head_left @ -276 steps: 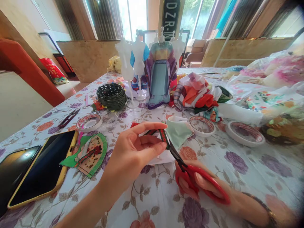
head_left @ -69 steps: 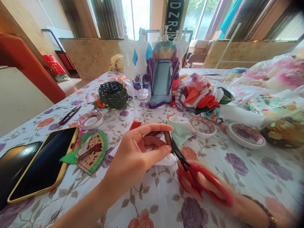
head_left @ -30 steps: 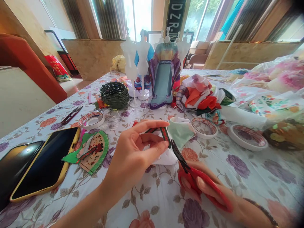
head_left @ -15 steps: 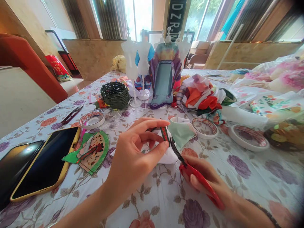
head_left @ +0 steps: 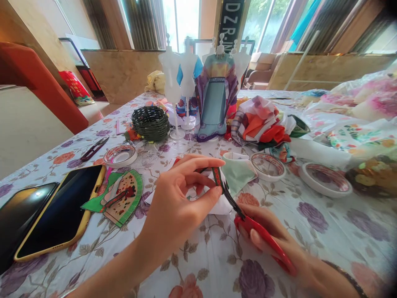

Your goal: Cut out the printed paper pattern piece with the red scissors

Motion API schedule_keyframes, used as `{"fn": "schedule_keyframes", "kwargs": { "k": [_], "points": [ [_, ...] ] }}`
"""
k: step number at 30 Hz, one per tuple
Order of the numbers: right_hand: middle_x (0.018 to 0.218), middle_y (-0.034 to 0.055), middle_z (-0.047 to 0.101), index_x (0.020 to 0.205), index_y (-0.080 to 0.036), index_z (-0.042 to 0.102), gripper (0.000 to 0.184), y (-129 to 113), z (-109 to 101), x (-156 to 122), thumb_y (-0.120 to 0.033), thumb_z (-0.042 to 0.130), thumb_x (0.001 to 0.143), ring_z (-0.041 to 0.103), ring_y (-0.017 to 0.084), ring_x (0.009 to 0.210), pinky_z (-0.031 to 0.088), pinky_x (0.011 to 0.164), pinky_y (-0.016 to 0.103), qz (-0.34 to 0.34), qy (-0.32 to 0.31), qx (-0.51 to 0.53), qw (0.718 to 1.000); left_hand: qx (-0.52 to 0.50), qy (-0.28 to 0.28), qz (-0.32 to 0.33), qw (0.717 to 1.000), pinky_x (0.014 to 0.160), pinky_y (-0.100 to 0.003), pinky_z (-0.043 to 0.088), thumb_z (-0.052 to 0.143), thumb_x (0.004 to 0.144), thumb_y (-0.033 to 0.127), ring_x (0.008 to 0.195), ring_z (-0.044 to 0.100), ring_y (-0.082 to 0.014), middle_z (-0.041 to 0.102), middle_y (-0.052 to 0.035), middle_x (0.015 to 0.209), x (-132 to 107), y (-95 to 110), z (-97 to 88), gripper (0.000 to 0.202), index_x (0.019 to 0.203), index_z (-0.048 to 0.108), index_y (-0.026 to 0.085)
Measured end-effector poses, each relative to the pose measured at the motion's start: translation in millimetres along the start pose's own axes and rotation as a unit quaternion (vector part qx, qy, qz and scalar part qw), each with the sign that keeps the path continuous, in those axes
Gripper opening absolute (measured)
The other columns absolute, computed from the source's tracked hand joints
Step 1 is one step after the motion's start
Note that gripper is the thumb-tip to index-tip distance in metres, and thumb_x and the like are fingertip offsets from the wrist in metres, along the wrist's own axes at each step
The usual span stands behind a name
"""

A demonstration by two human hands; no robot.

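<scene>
My left hand (head_left: 176, 198) pinches a narrow red and green patterned ribbon (head_left: 217, 176) between thumb and fingers, a little above the floral tablecloth. My right hand (head_left: 273, 236) grips red-handled scissors (head_left: 254, 225); their dark blades point up-left and meet the ribbon right beside my left thumb tip. A white paper piece (head_left: 221, 203) lies under the ribbon. A pale green fabric piece (head_left: 237, 171) lies just behind it.
Two phones (head_left: 58, 211) lie at the left beside a green fan-shaped cutout (head_left: 122, 198). Tape rolls (head_left: 119, 155), a dark woven basket (head_left: 150, 122), small thread snips (head_left: 93, 149), doll mannequins with a blue robe (head_left: 217, 95) and a fabric pile (head_left: 263, 124) stand behind. Bagged fabrics crowd the right.
The scissors turned edge-on and moved up to the ribbon, their blades closing onto it. My left hand kept its pinch and shifted only slightly.
</scene>
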State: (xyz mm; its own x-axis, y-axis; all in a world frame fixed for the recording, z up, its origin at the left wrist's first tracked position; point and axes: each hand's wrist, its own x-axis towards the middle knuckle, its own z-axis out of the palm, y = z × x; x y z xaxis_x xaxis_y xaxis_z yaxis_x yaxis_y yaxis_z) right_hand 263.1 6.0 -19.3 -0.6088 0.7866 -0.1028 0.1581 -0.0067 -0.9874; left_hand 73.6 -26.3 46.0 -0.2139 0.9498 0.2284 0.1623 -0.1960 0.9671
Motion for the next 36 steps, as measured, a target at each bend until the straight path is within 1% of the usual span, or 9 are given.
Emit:
{"fn": "schedule_keyframes", "kwargs": {
  "k": [5, 9, 14, 18, 22, 27, 31, 34, 36],
  "points": [
    [0.06, -0.0003, 0.047, 0.062, -0.023, 0.061, 0.041, -0.5, -0.7, 0.3, -0.061, 0.065, 0.077, 0.041, 0.016, 0.057, 0.042, 0.051, 0.026, -0.011, -0.004, -0.003, 1.0, 0.004, -0.003, 0.006, 1.0, 0.055, -0.012, 0.048, 0.07, 0.073, 0.005, 0.066, 0.065, -0.0035, 0.069, 0.0043, 0.101, 0.9, -1.5, 0.5, 0.028, 0.093, 0.074, 0.024],
    [0.058, 0.0001, 0.047, 0.058, -0.023, 0.061, 0.038, -9.0, -0.2, 1.1, -0.056, 0.064, 0.078, 0.043, 0.017, 0.055, 0.043, 0.05, 0.027, -0.01, -0.01, -0.02, 1.0, 0.008, -0.002, 0.005, 1.0, 0.054, -0.014, 0.047, 0.07, 0.072, 0.005, 0.066, 0.064, -0.0039, 0.068, 0.0041, 0.1, 1.1, 0.1, 1.5, 0.027, 0.092, 0.074, 0.023],
    [0.055, -0.0002, 0.043, 0.051, -0.024, 0.052, 0.047, -17.4, 2.7, 1.8, -0.063, 0.065, 0.074, 0.039, 0.017, 0.053, 0.038, 0.045, 0.028, 0.002, -0.012, 0.012, 1.0, 0.011, -0.004, -0.004, 1.0, 0.056, -0.017, 0.047, 0.069, 0.073, 0.005, 0.066, 0.064, -0.0054, 0.068, 0.0031, 0.1, 1.5, 1.1, 1.4, 0.026, 0.093, 0.074, 0.023],
    [0.057, -0.0012, 0.038, 0.053, -0.024, 0.047, 0.052, -14.2, 3.3, 0.7, -0.068, 0.064, 0.075, 0.035, 0.016, 0.054, 0.031, 0.045, 0.027, 0.022, -0.027, 0.028, 0.999, 0.014, -0.005, -0.006, 1.0, 0.055, -0.018, 0.045, 0.069, 0.073, 0.006, 0.067, 0.064, -0.0061, 0.068, 0.0025, 0.102, 1.6, 0.2, 0.1, 0.026, 0.093, 0.074, 0.023],
    [0.057, -0.0018, 0.037, 0.055, -0.023, 0.044, 0.057, -11.5, 2.2, 0.7, -0.074, 0.062, 0.074, 0.033, 0.015, 0.054, 0.027, 0.048, 0.028, 0.009, -0.038, 0.035, 0.999, 0.016, -0.005, -0.009, 1.0, 0.054, -0.018, 0.045, 0.069, 0.073, 0.005, 0.066, 0.064, -0.0058, 0.068, 0.0027, 0.102, 0.9, 1.2, -0.1, 0.026, 0.092, 0.074, 0.022],
    [0.059, -0.0018, 0.036, 0.056, -0.023, 0.048, 0.056, -6.3, 0.5, 0.8, -0.073, 0.062, 0.075, 0.032, 0.015, 0.055, 0.028, 0.049, 0.028, 0.002, -0.031, 0.032, 0.999, 0.008, -0.009, -0.012, 1.0, 0.056, -0.016, 0.045, 0.068, 0.074, 0.005, 0.067, 0.064, -0.0048, 0.068, 0.0032, 0.102, 0.6, 2.0, 1.3, 0.026, 0.093, 0.074, 0.023],
    [0.065, -0.0002, 0.041, 0.061, -0.022, 0.052, 0.056, -2.1, -0.5, -0.7, -0.076, 0.062, 0.073, 0.038, 0.017, 0.06, 0.033, 0.052, 0.028, 0.012, -0.004, 0.01, 1.0, 0.012, -0.009, -0.011, 1.0, 0.056, -0.017, 0.045, 0.068, 0.074, 0.006, 0.067, 0.064, -0.0053, 0.069, 0.0029, 0.103, 1.0, 1.6, 2.0, 0.026, 0.093, 0.074, 0.022],
    [0.065, 0.0003, 0.042, 0.06, -0.023, 0.052, 0.056, -4.1, -1.0, -1.8, -0.077, 0.062, 0.071, 0.04, 0.018, 0.06, 0.035, 0.052, 0.029, 0.017, 0.005, 0.001, 1.0, 0.015, -0.006, -0.008, 1.0, 0.055, -0.018, 0.044, 0.069, 0.073, 0.006, 0.067, 0.065, -0.0058, 0.069, 0.0029, 0.103, 1.5, 2.2, 1.8, 0.026, 0.092, 0.074, 0.023],
    [0.064, 0.0001, 0.042, 0.06, -0.023, 0.05, 0.057, -6.4, -1.1, -2.0, -0.078, 0.061, 0.071, 0.039, 0.018, 0.059, 0.035, 0.052, 0.029, 0.018, -0.004, 0.006, 1.0, 0.017, -0.005, -0.013, 1.0, 0.054, -0.018, 0.043, 0.069, 0.073, 0.005, 0.066, 0.064, -0.0058, 0.07, 0.0027, 0.102, 1.7, 2.8, 1.4, 0.026, 0.091, 0.074, 0.022]
  ]
}}
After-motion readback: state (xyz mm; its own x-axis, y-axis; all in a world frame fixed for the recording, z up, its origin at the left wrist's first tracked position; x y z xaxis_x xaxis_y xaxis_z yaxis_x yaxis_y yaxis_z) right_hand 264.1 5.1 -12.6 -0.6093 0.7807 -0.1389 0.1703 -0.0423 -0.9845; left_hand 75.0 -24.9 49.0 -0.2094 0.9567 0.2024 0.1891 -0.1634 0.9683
